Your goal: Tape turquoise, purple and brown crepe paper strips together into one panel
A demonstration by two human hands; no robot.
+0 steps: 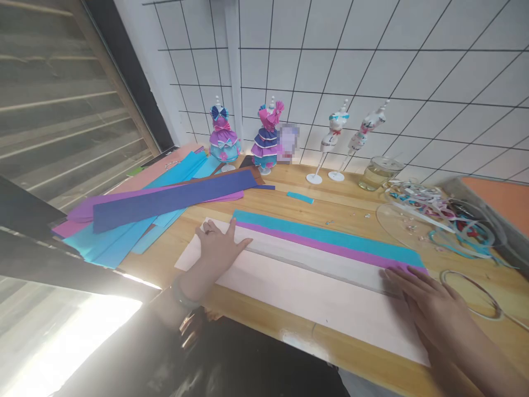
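A long white sheet (314, 300) lies across the wooden table in front of me, with a paler strip along its upper part that may be a fold. Beyond its far edge show a purple strip (330, 251) and a turquoise strip (326, 234), running side by side. My left hand (219, 242) presses on the sheet's left end, fingers spread and a ring on one of them. At the right end my right hand (433, 303) lies flat, its fingertips touching the sheet and the purple strip. Whether the strips continue under the sheet is hidden.
Blue, purple and pink sheets (173, 201) are piled at the left. Two dressed miniature mannequins (266, 140) and two undressed ones (330, 132) stand along the tiled wall. A glass (378, 173), tangled ribbons (442, 209) and a cord loop (471, 295) lie right.
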